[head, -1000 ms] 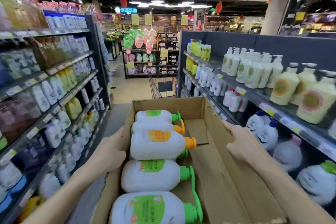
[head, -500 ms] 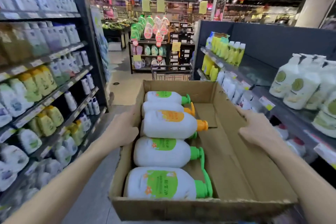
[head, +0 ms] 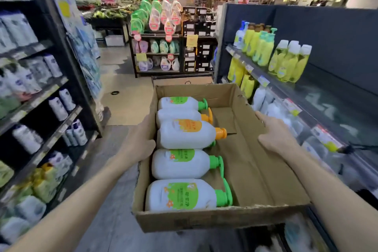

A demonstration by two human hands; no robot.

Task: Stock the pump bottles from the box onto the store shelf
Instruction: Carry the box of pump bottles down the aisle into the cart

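Observation:
I carry an open cardboard box (head: 255,170) in front of me. My left hand (head: 138,143) grips its left wall and my right hand (head: 275,135) grips its right wall. Several white pump bottles lie on their sides along the box's left half: green-capped ones (head: 182,194) (head: 182,163) near me, an orange-capped one (head: 190,134) on top in the middle, two more (head: 180,103) behind. The box's right half holds only bare cardboard. The store shelf (head: 319,104) on my right has an open stretch beside yellow bottles (head: 290,61).
Tall shelving (head: 41,96) full of white and yellow bottles lines the left of the aisle. A display rack (head: 161,47) of refill pouches stands at the aisle's end. A cart edge (head: 182,80) shows just beyond the box. Grey floor (head: 114,200) runs between the shelves.
I have walked forward down the aisle with the box; the right shelf's cream bottles have passed out of view and the yellow bottles are closer. My view has tilted down.

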